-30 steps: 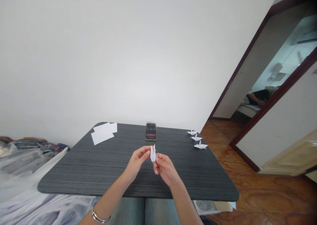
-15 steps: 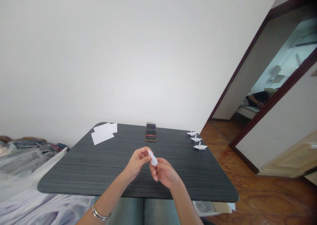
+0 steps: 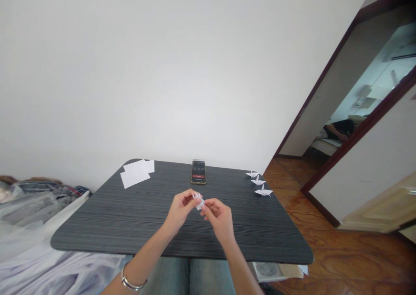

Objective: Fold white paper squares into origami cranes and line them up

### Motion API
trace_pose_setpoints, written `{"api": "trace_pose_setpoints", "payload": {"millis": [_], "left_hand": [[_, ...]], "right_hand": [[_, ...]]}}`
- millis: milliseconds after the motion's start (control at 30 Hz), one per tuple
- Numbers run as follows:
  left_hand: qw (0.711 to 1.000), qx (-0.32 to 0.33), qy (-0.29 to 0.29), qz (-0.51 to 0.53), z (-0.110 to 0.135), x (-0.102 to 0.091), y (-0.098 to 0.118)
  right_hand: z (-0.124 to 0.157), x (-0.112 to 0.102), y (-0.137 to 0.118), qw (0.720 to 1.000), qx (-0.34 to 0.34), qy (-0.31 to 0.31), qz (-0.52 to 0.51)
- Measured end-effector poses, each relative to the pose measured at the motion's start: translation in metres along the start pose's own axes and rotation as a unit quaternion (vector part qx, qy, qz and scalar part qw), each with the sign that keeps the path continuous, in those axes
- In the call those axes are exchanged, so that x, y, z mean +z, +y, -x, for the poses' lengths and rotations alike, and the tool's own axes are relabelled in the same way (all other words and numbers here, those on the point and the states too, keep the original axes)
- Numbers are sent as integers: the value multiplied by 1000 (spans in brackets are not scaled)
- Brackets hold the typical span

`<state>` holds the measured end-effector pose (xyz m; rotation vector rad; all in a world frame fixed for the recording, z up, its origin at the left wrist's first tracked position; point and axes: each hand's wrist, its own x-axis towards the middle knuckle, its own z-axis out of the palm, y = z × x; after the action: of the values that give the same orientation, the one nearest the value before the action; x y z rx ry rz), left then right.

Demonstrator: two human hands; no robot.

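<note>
Above the middle of a dark striped table (image 3: 113,225) I hold a small folded white paper piece (image 3: 198,200) between both hands. My left hand (image 3: 181,208) pinches its left end with thumb and fingers. My right hand (image 3: 218,217) pinches its right, lower end. The paper is mostly hidden by my fingertips. A silver bangle (image 3: 131,283) sits on my left wrist.
A phone (image 3: 198,174) lies at the table's far edge. Sheets of white paper (image 3: 136,173) lie at the far left corner. Three folded paper cranes (image 3: 258,183) stand along the right edge. Clothes are heaped at left. A doorway at right shows a person lying down.
The folded paper stood upright between my fingertips, then tilted and sank lower; now it lies nearly flat and is more covered by both hands. My right hand has turned over it.
</note>
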<state>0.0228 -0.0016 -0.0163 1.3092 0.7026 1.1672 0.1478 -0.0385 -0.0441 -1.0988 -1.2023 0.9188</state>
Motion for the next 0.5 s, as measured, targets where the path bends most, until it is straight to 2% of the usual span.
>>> {"api": "trace_pose_setpoints", "payload": {"millis": [267,500], "left_hand": [[1000,-21,22,0,0,3,1],[1000,-8,17,-10,-1,4,0]], "right_hand": [[0,3,2,1000,-1,11,13],[-1,2,2,1000,11,6,-14]]}}
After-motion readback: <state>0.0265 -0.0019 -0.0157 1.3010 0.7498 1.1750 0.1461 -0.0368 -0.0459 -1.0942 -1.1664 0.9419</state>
